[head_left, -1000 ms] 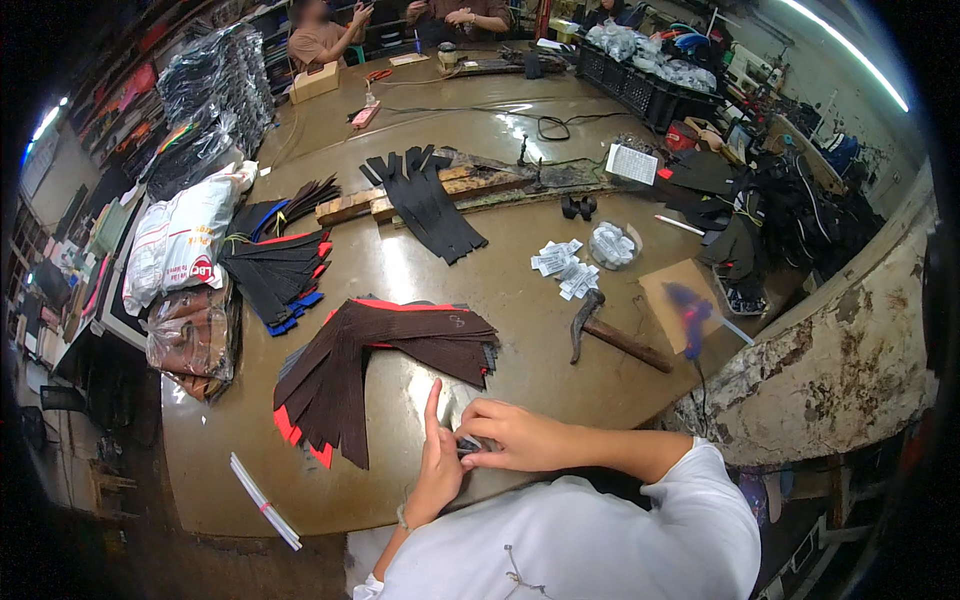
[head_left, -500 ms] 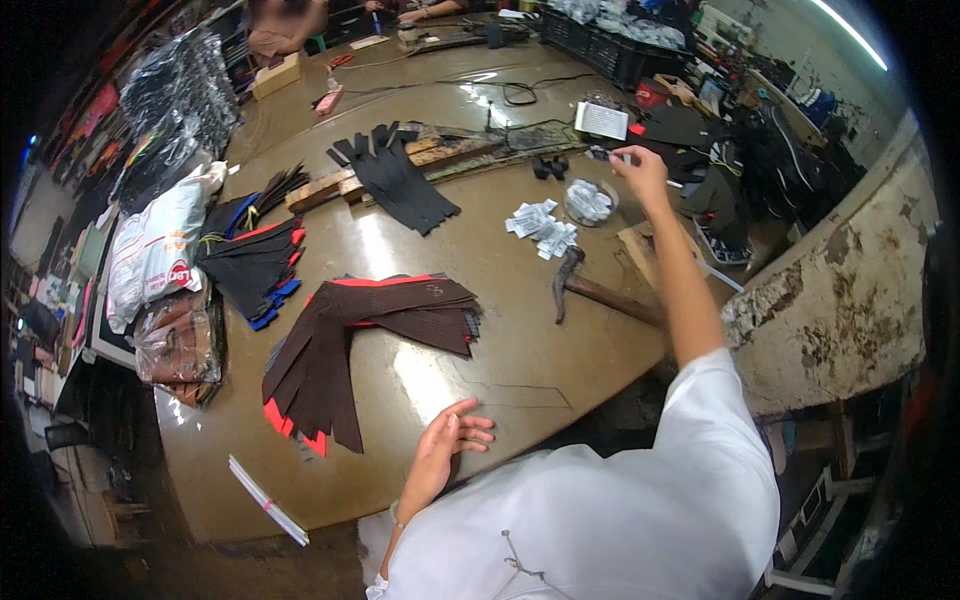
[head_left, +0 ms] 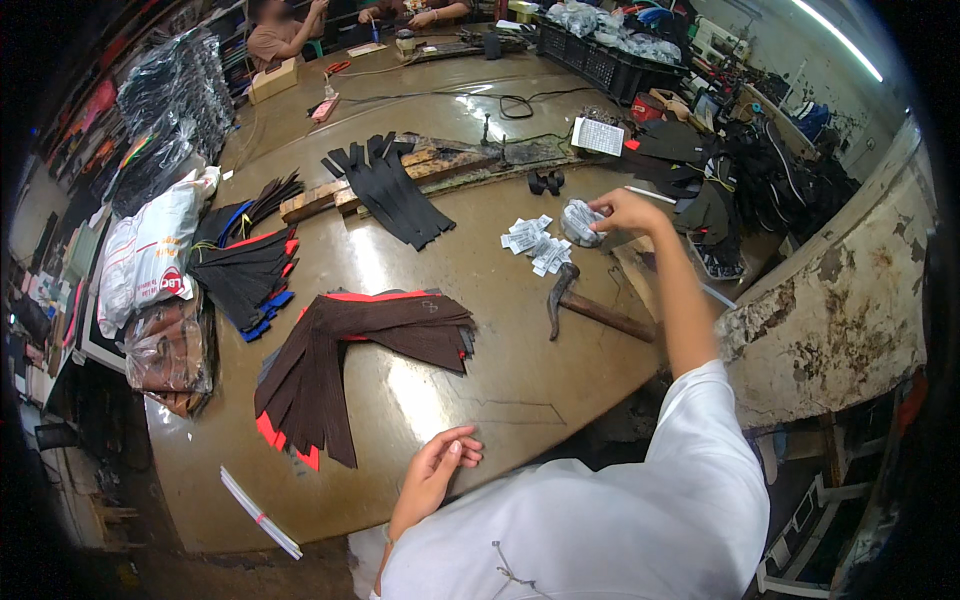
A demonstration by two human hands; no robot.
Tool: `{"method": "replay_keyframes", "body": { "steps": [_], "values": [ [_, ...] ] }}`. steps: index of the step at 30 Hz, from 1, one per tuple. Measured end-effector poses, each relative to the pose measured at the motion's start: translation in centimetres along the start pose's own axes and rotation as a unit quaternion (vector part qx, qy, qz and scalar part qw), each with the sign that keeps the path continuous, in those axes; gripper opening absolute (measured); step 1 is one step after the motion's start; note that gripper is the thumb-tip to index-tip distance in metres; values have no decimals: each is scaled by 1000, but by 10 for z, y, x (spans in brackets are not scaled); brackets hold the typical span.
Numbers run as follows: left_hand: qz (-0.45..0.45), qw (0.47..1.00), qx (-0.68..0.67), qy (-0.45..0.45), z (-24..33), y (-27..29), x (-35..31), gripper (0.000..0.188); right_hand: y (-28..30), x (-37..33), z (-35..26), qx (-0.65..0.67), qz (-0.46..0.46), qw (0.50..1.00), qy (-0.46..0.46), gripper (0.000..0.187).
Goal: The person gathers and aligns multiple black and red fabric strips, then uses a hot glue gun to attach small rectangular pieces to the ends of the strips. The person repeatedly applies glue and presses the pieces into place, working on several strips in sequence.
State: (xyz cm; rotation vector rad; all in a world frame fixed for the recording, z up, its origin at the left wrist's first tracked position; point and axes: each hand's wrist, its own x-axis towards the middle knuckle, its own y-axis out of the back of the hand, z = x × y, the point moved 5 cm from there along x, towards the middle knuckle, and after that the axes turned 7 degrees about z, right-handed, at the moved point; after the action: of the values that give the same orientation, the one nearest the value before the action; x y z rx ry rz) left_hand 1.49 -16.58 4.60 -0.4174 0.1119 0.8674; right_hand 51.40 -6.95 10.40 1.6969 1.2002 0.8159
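Note:
My right hand reaches out to a clear round container filled with small white printed labels. Its thumb and fingers close at the container's right rim. Just left of the container lies a loose heap of the same labels on the table. Close to the table's near edge, my left hand rests with loosely bent fingers and holds nothing. Beyond it spreads a fan of dark brown strips, with red and grey strips under them.
A hammer lies right of the middle. Black strips rest across wooden bars. White sticks lie bundled at the near left. White and brown bags crowd the left edge. Two people sit at the far side.
My right hand has come nearer, from beyond the container to its rim. My left hand stays near the edge, its fingers slightly more bent. The view has shifted a little.

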Motion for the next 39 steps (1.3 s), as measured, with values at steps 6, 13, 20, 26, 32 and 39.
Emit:
{"method": "replay_keyframes", "body": {
  "steps": [6,13,20,26,32,39],
  "values": [
    [192,980,3,-50,-2,34,-32,26,-9,-2,-6,30,-9,997,-72,124],
    [405,770,418,-261,2,79,-93,14,-11,36,3,31,22,991,-129,128],
    [437,569,586,-377,-20,73,-83,12,4,149,-11,51,191,978,-72,122],
    [430,560,594,-384,-20,73,-85,11,-43,193,-13,-31,168,982,-85,118],
    [442,566,578,-388,-18,71,-83,10,-24,141,-43,-46,196,979,-37,100],
    [443,588,573,-360,-10,65,-80,10,-23,-1,-54,83,-102,991,-22,85]
  ]
}}
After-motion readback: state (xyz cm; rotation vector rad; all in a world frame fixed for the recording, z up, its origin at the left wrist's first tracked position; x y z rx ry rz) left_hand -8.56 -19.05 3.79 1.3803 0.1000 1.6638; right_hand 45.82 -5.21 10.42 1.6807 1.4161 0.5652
